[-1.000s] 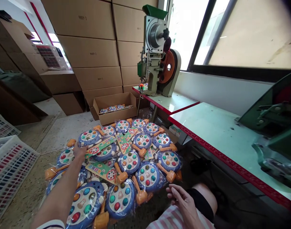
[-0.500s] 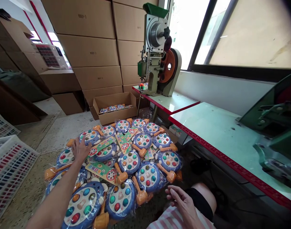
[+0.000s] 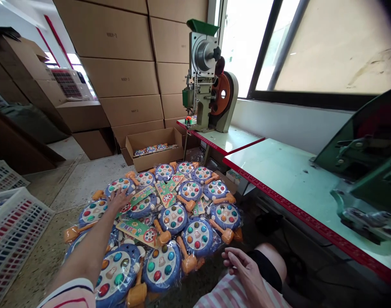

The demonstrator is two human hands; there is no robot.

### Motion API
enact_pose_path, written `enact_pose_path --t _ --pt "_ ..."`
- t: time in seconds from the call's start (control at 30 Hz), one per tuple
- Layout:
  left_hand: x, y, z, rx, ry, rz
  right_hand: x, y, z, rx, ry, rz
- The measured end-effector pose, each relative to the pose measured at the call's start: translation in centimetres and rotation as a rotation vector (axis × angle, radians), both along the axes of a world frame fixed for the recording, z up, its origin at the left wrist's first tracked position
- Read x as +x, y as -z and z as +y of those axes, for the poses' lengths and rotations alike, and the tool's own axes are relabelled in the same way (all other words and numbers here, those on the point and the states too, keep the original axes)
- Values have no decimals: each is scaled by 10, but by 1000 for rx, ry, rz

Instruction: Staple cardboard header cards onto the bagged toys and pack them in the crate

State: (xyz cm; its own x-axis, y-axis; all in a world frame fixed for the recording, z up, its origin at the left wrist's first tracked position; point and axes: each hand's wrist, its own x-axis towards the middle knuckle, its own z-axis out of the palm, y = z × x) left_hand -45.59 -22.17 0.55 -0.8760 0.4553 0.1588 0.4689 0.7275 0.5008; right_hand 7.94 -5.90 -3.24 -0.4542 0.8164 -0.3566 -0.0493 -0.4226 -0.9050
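My left hand (image 3: 117, 202) reaches over the pile, fingers spread and palm down on or just above a bagged toy (image 3: 120, 186) at its left side. The pile holds several blue round toys with coloured knobs, each in clear plastic with an orange toy hammer (image 3: 163, 233). Green printed cards (image 3: 137, 231) lie among the bags or inside them; I cannot tell which. Over my lap, by the near right edge of the pile, is my right hand (image 3: 243, 269). Its fingers are curled in against the thumb, with nothing visible in them.
An open carton (image 3: 153, 160) with similar toys stands beyond the pile, before stacked cardboard boxes (image 3: 127, 77). A green press machine (image 3: 204, 81) stands on a red-edged table (image 3: 278, 167). Another machine (image 3: 368, 184) is at right. White plastic baskets (image 3: 19, 231) are at left.
My left hand has moved a little to the right across the toys, fingers still spread. My right hand stays by my lap. The view has tilted slightly upward.
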Motion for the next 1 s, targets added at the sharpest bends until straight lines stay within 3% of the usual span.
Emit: enact_pose_path --t 0.13,0.33,0.4,0.5,0.6,0.7,0.77,0.87,1.0 --pt "61 -4 23 84 109 70 30 -3 16 40 52 -15" --pt "220 14 80 234 528 70 114 -16 69 173 154 -99" --pt "277 19 105 288 669 40 144 -29 84 249 247 -132" --pt "356 21 142 348 910 -44 191 -64 98 408 410 -208" --pt "416 19 172 401 1118 -187 244 -104 118 647 582 -332" --pt "455 17 199 408 1194 -285 312 -140 149 943 815 -631" --pt "473 17 212 389 1228 -341 360 -157 171 1093 861 -973" --pt "491 20 222 338 1267 -400 416 -171 199 1200 799 -1447" --pt "500 29 229 232 1291 -452 451 -167 227 1145 616 -1789"
